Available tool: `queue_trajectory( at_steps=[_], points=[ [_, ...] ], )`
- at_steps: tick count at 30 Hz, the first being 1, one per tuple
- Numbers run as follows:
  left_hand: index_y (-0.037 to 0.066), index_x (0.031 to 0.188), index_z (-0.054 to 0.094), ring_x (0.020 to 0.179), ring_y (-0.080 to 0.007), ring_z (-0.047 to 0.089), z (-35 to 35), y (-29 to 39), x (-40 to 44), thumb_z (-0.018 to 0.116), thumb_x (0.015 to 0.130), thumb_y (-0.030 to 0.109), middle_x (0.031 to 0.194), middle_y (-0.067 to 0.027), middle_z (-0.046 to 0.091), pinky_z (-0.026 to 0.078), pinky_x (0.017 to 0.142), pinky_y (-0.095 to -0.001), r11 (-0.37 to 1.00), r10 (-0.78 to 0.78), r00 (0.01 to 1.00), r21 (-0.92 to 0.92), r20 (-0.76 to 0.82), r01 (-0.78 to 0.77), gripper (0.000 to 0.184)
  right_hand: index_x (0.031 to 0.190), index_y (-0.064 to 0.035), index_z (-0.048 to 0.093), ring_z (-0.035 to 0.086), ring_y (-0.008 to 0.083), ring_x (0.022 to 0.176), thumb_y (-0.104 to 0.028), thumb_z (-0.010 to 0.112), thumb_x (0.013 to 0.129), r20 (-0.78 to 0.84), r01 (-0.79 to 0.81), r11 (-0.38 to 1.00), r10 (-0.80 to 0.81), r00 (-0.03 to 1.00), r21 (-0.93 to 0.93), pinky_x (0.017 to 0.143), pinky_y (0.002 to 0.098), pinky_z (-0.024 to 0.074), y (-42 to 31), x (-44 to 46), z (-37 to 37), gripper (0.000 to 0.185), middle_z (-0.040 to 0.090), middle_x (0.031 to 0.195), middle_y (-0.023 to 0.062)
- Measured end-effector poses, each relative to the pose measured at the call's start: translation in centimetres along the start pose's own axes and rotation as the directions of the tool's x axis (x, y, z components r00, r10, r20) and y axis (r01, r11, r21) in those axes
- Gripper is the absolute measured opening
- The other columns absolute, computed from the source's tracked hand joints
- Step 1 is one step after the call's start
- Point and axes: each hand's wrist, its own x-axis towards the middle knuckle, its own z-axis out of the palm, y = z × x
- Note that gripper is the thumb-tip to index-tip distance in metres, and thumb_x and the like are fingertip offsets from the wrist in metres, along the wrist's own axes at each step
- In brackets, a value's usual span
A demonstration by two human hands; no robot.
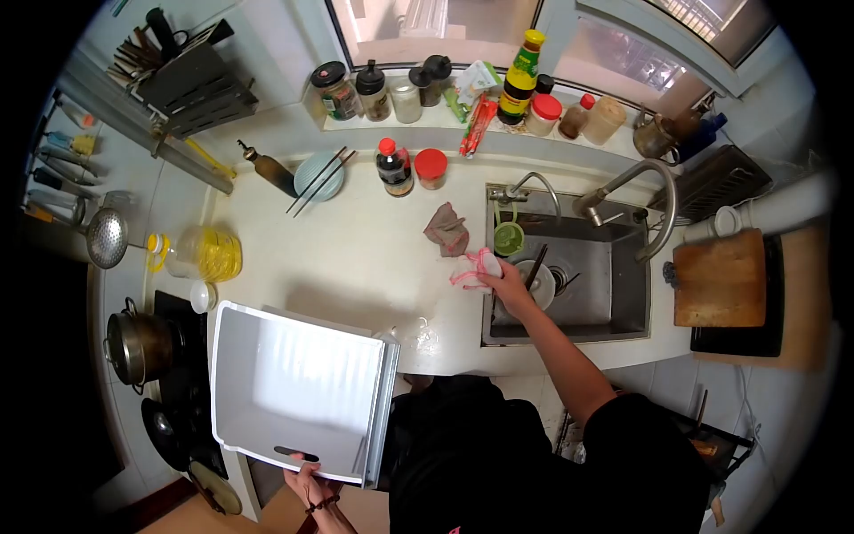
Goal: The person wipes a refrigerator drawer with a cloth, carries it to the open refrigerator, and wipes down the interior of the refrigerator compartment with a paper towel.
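Observation:
A large white plastic drawer [311, 383] rests partly over the counter's front edge at the left, tilted with its open side showing. My left hand [307, 481] grips its near wall by the oval slot. At the sink's left rim, my right hand [505, 283] is closed on a white cloth with pink edging [478, 269]. A brown cloth [447, 230] lies crumpled on the counter just beyond it. In the sink [587, 307] are a bowl [539, 289], dark chopsticks and a green strainer [508, 238]. Small wet patches show on the counter beside the drawer.
Chopsticks lie across a light blue bowl [318, 178]. An oil jug [209, 254], a soy sauce bottle [394, 169] and a red-lidded jar [431, 169] stand on the counter. A pot [140, 345] is at the left; a cutting board [719, 278] is right of the sink.

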Motion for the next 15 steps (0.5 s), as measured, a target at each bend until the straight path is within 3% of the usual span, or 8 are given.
queue_trajectory(
  at_steps=[1, 3, 5, 7, 8, 10, 12, 15],
  points=[
    [0.003, 0.102, 0.052, 0.089, -0.0278, 0.059, -0.1, -0.2, 0.0, 0.055, 0.059, -0.011, 0.097, -0.0112, 0.056, 0.053, 0.081, -0.0404, 1.000, 0.001, 1.000, 0.002, 0.005, -0.001, 0.045, 0.118, 0.0003, 0.066, 0.067, 0.0124, 0.088, -0.009, 0.074, 0.088, -0.005, 0.002, 1.000, -0.002, 1.000, 0.002, 0.079, 0.0285, 0.0556, 0.2, 0.8, -0.9, 0.032, 0.071, 0.105, 0.0049],
    [0.003, 0.103, 0.052, 0.090, -0.0281, 0.059, -0.6, -0.7, -0.2, 0.054, 0.059, -0.011, 0.098, -0.0114, 0.056, 0.053, 0.082, -0.0407, 0.999, 0.033, 0.999, 0.040, 0.003, -0.033, 0.046, 0.115, -0.0009, 0.067, 0.066, 0.0120, 0.088, -0.010, 0.075, 0.089, -0.236, 0.139, 0.990, -0.137, 0.962, -0.009, 0.074, 0.0294, 0.0556, 0.2, 2.3, -3.2, 0.029, 0.071, 0.102, 0.0043],
    [0.003, 0.102, 0.052, 0.092, -0.0279, 0.059, -0.5, -0.6, -0.8, 0.053, 0.059, -0.011, 0.100, -0.0114, 0.056, 0.053, 0.083, -0.0405, 0.999, 0.007, 1.000, 0.040, -0.029, -0.006, 0.045, 0.113, -0.0007, 0.068, 0.067, 0.0140, 0.088, -0.009, 0.074, 0.090, -0.336, 0.136, 0.987, -0.102, 0.937, 0.081, 0.071, 0.0309, 0.0559, -0.5, 3.7, -5.8, 0.026, 0.070, 0.101, 0.0049],
    [0.003, 0.103, 0.052, 0.096, -0.0272, 0.058, -1.3, -1.0, -1.0, 0.052, 0.059, -0.011, 0.102, -0.0108, 0.055, 0.052, 0.085, -0.0393, 1.000, 0.000, 1.000, -0.005, 0.014, 0.000, 0.046, 0.116, -0.0002, 0.066, 0.067, 0.0154, 0.087, -0.008, 0.073, 0.090, -0.412, 0.119, 0.981, -0.173, 0.895, -0.154, 0.070, 0.0310, 0.0556, 2.0, 7.3, -9.4, 0.028, 0.068, 0.103, 0.0070],
    [0.003, 0.103, 0.052, 0.097, -0.0268, 0.058, -1.6, -1.4, -1.5, 0.052, 0.059, -0.010, 0.103, -0.0105, 0.054, 0.052, 0.086, -0.0386, 1.000, -0.007, 1.000, -0.024, 0.031, 0.008, 0.046, 0.116, -0.0002, 0.066, 0.067, 0.0154, 0.087, -0.008, 0.073, 0.090, -0.405, 0.110, 0.982, -0.165, 0.899, -0.156, 0.070, 0.0310, 0.0556, 3.0, 8.5, -10.4, 0.028, 0.068, 0.103, 0.0070],
    [0.003, 0.103, 0.054, 0.092, -0.0261, 0.058, -1.2, -1.3, -2.3, 0.052, 0.060, -0.009, 0.099, -0.0099, 0.056, 0.052, 0.082, -0.0373, 0.999, 0.008, 0.999, -0.036, 0.037, -0.007, 0.045, 0.126, -0.0039, 0.060, 0.066, 0.0175, 0.089, -0.011, 0.069, 0.092, -0.326, -0.161, 0.983, 0.125, 0.937, -0.084, 0.073, 0.0320, 0.0562, 4.6, 10.5, -10.6, 0.036, 0.066, 0.108, 0.0073],
    [0.002, 0.102, 0.055, 0.089, -0.0252, 0.058, -1.5, -0.8, -3.4, 0.053, 0.061, -0.006, 0.097, -0.0103, 0.057, 0.052, 0.079, -0.0356, 0.999, 0.023, 1.000, -0.042, 0.003, -0.022, 0.042, 0.128, -0.0082, 0.058, 0.061, 0.0158, 0.087, -0.014, 0.069, 0.092, -0.254, -0.233, 0.967, 0.201, 0.946, -0.103, 0.065, 0.0319, 0.0512, 5.3, 11.2, -10.1, 0.039, 0.062, 0.109, 0.0053],
    [0.001, 0.106, 0.055, 0.091, -0.0235, 0.059, -1.7, -0.2, -5.6, 0.056, 0.061, -0.011, 0.100, -0.0091, 0.058, 0.053, 0.077, -0.0328, 0.999, 0.020, 0.999, -0.039, -0.040, -0.021, 0.047, 0.119, -0.0112, 0.064, 0.055, 0.0124, 0.072, -0.018, 0.068, 0.093, -0.191, 0.073, 0.815, -0.221, 0.956, -0.575, 0.058, 0.0290, 0.0419, 13.7, 16.9, -14.9, 0.027, 0.062, 0.093, 0.0003]
  ],
)
